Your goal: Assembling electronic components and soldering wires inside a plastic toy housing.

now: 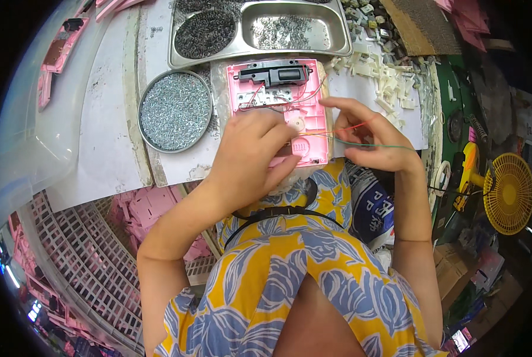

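Observation:
A pink plastic casing (320, 128) lies open side up in front of me, with a black mechanism (281, 74), a metal plate (260, 98) and thin wires inside. My left hand (248, 149) covers its lower left part, fingers bent down onto it; the thumb rests low and some fingertips are hidden. To the right of the casing, my right hand (382, 140) has its index finger and thumb spread apart. Red and green wires (349, 143) run from the casing across this hand, the green one passing over its back.
Left of the casing stands a round tin (175, 111) of small screws. Behind is a metal tray (248, 50) with springs. White plastic pieces (391, 83) lie at the right, near a yellow fan (509, 193). A white plastic basket (87, 256) sits at lower left beside pink parts (150, 208).

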`<state>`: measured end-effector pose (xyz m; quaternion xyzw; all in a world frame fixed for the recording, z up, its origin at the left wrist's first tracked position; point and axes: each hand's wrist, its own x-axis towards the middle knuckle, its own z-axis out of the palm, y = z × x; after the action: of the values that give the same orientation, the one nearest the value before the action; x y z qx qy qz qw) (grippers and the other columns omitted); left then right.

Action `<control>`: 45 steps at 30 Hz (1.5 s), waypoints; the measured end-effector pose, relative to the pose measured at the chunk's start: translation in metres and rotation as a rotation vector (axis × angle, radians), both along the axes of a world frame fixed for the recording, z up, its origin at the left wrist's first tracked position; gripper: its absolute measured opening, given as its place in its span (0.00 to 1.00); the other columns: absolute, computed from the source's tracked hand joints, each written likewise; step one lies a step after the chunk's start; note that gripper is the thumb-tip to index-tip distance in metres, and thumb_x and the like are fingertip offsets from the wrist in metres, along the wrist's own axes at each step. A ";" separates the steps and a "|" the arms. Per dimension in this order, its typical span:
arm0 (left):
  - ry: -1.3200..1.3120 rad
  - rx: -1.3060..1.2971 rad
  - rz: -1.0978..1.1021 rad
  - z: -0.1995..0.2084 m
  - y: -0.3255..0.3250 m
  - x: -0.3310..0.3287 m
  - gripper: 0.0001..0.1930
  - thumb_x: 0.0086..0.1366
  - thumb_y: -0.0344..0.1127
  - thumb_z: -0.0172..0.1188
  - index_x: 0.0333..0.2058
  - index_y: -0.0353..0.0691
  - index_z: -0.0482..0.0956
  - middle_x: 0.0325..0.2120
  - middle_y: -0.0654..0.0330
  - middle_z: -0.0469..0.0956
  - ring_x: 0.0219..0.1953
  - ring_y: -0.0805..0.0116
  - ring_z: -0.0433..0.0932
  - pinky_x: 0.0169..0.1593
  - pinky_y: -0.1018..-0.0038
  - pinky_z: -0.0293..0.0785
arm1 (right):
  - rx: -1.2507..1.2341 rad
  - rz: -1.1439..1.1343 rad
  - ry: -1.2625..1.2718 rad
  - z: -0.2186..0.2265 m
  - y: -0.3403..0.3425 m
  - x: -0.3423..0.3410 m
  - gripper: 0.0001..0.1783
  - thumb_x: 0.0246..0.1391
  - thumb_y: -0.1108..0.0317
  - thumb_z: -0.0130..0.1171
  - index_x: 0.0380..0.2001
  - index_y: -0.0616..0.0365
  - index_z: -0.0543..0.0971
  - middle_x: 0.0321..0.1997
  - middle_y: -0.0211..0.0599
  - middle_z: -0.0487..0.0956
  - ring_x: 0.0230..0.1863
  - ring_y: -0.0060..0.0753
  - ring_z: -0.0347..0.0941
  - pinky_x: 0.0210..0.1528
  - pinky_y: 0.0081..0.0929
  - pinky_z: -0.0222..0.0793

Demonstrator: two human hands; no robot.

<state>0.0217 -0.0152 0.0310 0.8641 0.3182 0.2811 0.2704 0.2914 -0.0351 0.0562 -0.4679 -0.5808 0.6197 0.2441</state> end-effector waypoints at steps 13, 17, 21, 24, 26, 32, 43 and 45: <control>-0.241 0.032 0.032 -0.014 0.014 0.009 0.09 0.58 0.28 0.65 0.39 0.39 0.84 0.33 0.59 0.81 0.34 0.58 0.78 0.44 0.65 0.71 | 0.274 0.132 -0.171 0.007 -0.060 0.013 0.10 0.61 0.66 0.60 0.31 0.63 0.82 0.29 0.41 0.79 0.29 0.41 0.77 0.35 0.31 0.73; 0.059 0.173 -0.402 -0.004 -0.019 -0.002 0.10 0.51 0.33 0.65 0.35 0.42 0.83 0.35 0.62 0.79 0.36 0.67 0.76 0.46 0.65 0.68 | 0.352 0.316 0.061 0.038 -0.056 -0.011 0.14 0.54 0.59 0.67 0.35 0.59 0.83 0.32 0.37 0.80 0.34 0.42 0.78 0.37 0.34 0.73; -0.065 0.228 -0.351 -0.015 -0.030 -0.009 0.16 0.50 0.35 0.64 0.39 0.41 0.84 0.36 0.65 0.79 0.37 0.69 0.76 0.42 0.68 0.70 | 0.722 0.048 -0.327 0.005 -0.034 -0.045 0.22 0.49 0.51 0.70 0.41 0.55 0.84 0.39 0.34 0.79 0.42 0.39 0.75 0.41 0.34 0.71; -0.073 0.209 -0.292 -0.018 -0.033 -0.024 0.17 0.50 0.38 0.66 0.40 0.40 0.84 0.35 0.64 0.79 0.32 0.68 0.77 0.35 0.70 0.71 | 0.826 0.149 -0.488 -0.019 -0.040 -0.048 0.25 0.47 0.49 0.70 0.45 0.53 0.84 0.43 0.32 0.77 0.45 0.39 0.73 0.43 0.34 0.68; -0.124 0.195 -0.157 -0.019 -0.035 -0.031 0.14 0.51 0.35 0.69 0.38 0.40 0.84 0.29 0.61 0.78 0.27 0.65 0.78 0.28 0.69 0.71 | 0.835 0.138 -0.562 -0.020 -0.042 -0.055 0.25 0.46 0.48 0.70 0.44 0.52 0.84 0.42 0.32 0.76 0.43 0.39 0.72 0.44 0.36 0.66; -0.106 -0.133 0.311 -0.028 -0.040 -0.061 0.08 0.53 0.23 0.69 0.28 0.37 0.77 0.22 0.56 0.73 0.22 0.58 0.76 0.25 0.67 0.71 | 0.911 0.026 -0.618 -0.008 -0.048 -0.078 0.18 0.48 0.56 0.69 0.42 0.50 0.84 0.36 0.26 0.77 0.43 0.38 0.71 0.49 0.41 0.61; 0.271 -0.196 -0.014 -0.021 -0.078 -0.066 0.04 0.58 0.31 0.63 0.31 0.40 0.79 0.26 0.57 0.73 0.30 0.54 0.78 0.32 0.61 0.76 | 0.912 -0.086 -0.660 -0.036 -0.045 -0.136 0.10 0.44 0.61 0.70 0.29 0.48 0.80 0.35 0.25 0.75 0.40 0.36 0.68 0.47 0.41 0.58; 0.248 -0.312 -0.119 0.005 -0.055 -0.077 0.05 0.56 0.28 0.63 0.33 0.39 0.80 0.27 0.55 0.76 0.30 0.52 0.78 0.32 0.61 0.75 | 0.931 -0.104 -0.672 -0.040 -0.044 -0.137 0.09 0.44 0.60 0.69 0.28 0.47 0.79 0.35 0.25 0.73 0.41 0.36 0.68 0.47 0.42 0.58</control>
<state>-0.0552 -0.0705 0.0361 0.8570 0.3372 0.1033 0.3757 0.1546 -0.0790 0.0164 -0.5102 -0.8143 0.1034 0.2568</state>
